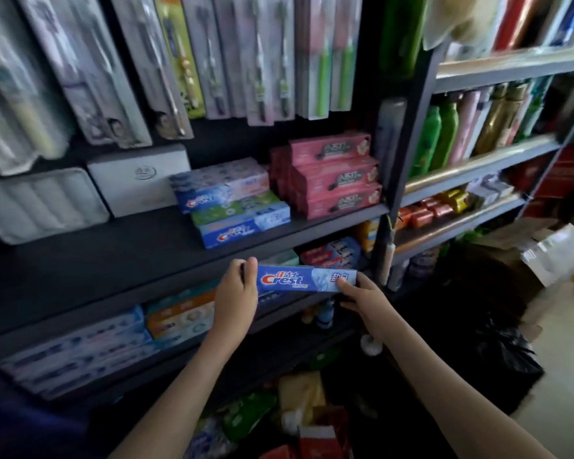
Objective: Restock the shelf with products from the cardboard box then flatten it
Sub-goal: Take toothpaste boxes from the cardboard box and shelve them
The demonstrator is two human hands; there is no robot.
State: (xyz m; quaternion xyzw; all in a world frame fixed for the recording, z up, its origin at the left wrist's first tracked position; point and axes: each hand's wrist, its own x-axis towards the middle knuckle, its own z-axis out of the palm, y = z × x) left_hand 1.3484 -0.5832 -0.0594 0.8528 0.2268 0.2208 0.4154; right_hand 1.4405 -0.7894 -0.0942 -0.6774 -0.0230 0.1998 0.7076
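A blue Crest toothpaste box (307, 278) lies level between my two hands, just in front of the dark shelf board (113, 260). My left hand (237, 289) grips its left end with fingers curled over the top. Thumb and fingers of my right hand (358, 296) pinch its right end. On the shelf above sit stacked blue and green Crest boxes (236, 207) and pink toothpaste boxes (335, 175). The cardboard box cannot be made out with certainty; a brown carton (497, 256) stands at the right on the floor.
Toothbrush packs (212, 54) hang above. Grey cases (140, 178) lie on the left of the shelf. More toothpaste boxes (120, 336) fill the lower shelf. Bottles (461, 127) line the right rack. A black bag (497, 352) and loose packets (299, 399) lie on the floor.
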